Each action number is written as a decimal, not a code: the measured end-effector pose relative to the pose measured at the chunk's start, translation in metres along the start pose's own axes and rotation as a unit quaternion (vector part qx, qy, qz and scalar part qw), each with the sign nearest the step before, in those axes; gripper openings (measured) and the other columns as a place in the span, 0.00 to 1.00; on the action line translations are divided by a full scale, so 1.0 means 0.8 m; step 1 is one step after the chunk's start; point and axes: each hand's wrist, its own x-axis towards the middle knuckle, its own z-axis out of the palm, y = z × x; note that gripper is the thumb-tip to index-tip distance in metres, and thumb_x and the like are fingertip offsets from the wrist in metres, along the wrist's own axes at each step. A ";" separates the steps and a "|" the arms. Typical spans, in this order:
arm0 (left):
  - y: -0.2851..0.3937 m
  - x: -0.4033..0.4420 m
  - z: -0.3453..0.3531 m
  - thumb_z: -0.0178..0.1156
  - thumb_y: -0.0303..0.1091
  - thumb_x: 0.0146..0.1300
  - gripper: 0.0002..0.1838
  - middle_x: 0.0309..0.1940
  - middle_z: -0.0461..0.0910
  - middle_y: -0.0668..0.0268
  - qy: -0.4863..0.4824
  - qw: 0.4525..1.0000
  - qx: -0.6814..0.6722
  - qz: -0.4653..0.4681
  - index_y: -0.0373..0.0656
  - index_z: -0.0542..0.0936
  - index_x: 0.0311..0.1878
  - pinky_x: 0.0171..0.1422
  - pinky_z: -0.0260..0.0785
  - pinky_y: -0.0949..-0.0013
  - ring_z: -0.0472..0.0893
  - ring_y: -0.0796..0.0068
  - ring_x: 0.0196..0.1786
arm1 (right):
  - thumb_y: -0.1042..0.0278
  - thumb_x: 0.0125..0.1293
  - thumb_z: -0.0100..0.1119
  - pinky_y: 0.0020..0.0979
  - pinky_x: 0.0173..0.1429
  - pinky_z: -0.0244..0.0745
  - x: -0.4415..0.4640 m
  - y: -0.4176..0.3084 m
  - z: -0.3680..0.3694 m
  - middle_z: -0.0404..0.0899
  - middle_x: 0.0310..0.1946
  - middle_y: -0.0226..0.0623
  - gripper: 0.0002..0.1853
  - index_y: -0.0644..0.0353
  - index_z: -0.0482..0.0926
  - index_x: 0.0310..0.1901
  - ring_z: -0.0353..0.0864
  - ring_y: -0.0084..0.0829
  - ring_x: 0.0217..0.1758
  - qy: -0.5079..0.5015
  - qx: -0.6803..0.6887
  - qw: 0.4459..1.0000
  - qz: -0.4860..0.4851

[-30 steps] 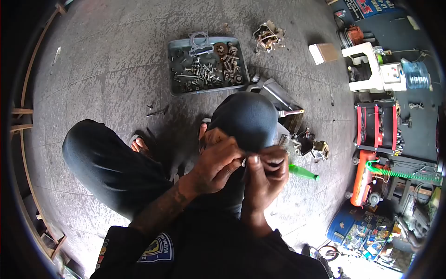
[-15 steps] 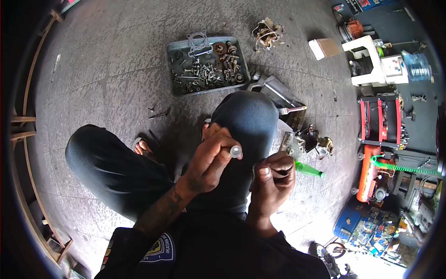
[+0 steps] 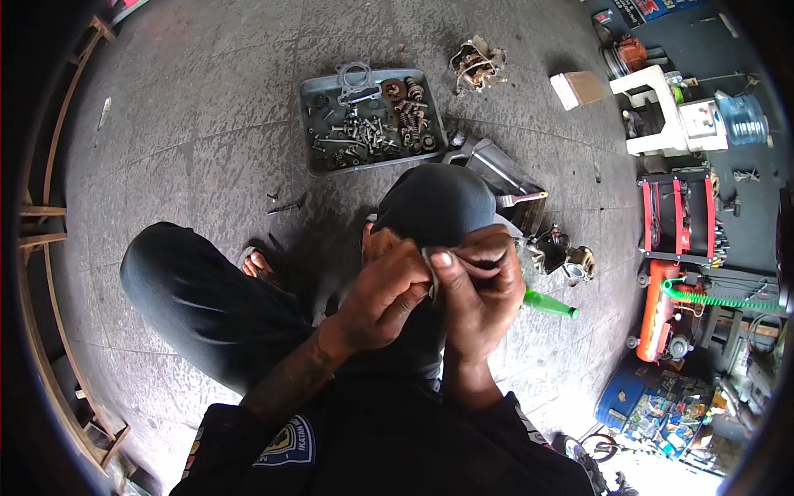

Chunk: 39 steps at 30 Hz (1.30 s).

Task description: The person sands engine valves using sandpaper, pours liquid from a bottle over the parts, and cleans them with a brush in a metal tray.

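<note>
Narrow grey piece (image 3: 433,285), material unclear, looked light on my remote feed, edge-held best, left hand (image 3: 383,293) and right hand (image 3: 482,302) pinching.

Operator Clothing

Upper garment (image 3: 380,438): black, long-sleeved. Badge (image 3: 291,443): blue field, white border, yellow detail, partial lettering "IKATAN". Right sleeve (image 3: 496,430): pale markings on outer side. Trousers (image 3: 207,310): dark blue-grey, loose-fitting. Footwear (image 3: 246,252): open-toed.
</note>
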 end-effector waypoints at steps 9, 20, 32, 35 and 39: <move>0.003 0.005 -0.009 0.47 0.29 0.71 0.06 0.32 0.70 0.66 0.047 0.992 -0.111 -0.024 0.41 0.74 0.41 0.50 0.58 0.64 0.66 0.69 0.34 | 0.77 0.62 0.64 0.19 0.24 0.62 0.022 0.003 -0.024 0.71 0.29 0.32 0.08 0.61 0.72 0.35 0.68 0.15 0.22 0.132 0.032 0.990 -0.027; 0.014 0.008 -0.016 0.40 0.36 0.76 0.12 0.41 0.70 0.66 0.115 0.940 -0.270 -0.173 0.38 0.71 0.47 0.45 0.60 0.76 0.65 0.83 0.38 | 0.61 0.68 0.60 0.17 0.30 0.62 0.029 0.007 -0.024 0.72 0.28 0.27 0.16 0.67 0.76 0.49 0.67 0.15 0.24 0.045 0.009 0.996 -0.075; 0.050 0.024 -0.036 0.66 0.40 0.59 0.09 0.60 0.72 0.55 0.072 0.992 0.066 0.082 0.45 0.82 0.35 0.67 0.58 0.53 0.69 0.52 0.64 | 0.56 0.74 0.50 0.24 0.48 0.65 0.032 -0.023 -0.006 0.79 0.45 0.37 0.22 0.69 0.80 0.52 0.71 0.21 0.41 -0.077 -0.068 0.992 -0.071; 0.049 0.025 -0.038 0.66 0.40 0.59 0.09 0.63 0.71 0.55 0.039 0.991 0.095 0.087 0.46 0.82 0.36 0.68 0.57 0.53 0.68 0.52 0.67 | 0.61 0.74 0.51 0.25 0.42 0.68 0.036 -0.015 0.003 0.77 0.40 0.37 0.19 0.70 0.81 0.50 0.72 0.21 0.37 -0.109 0.028 0.987 -0.114; 0.043 0.019 -0.034 0.65 0.40 0.60 0.08 0.63 0.72 0.57 0.084 0.993 0.062 0.059 0.46 0.83 0.36 0.69 0.57 0.55 0.68 0.55 0.68 | 0.54 0.76 0.46 0.26 0.58 0.67 0.028 -0.015 0.017 0.77 0.52 0.40 0.26 0.70 0.73 0.61 0.75 0.28 0.53 -0.089 0.119 0.989 0.001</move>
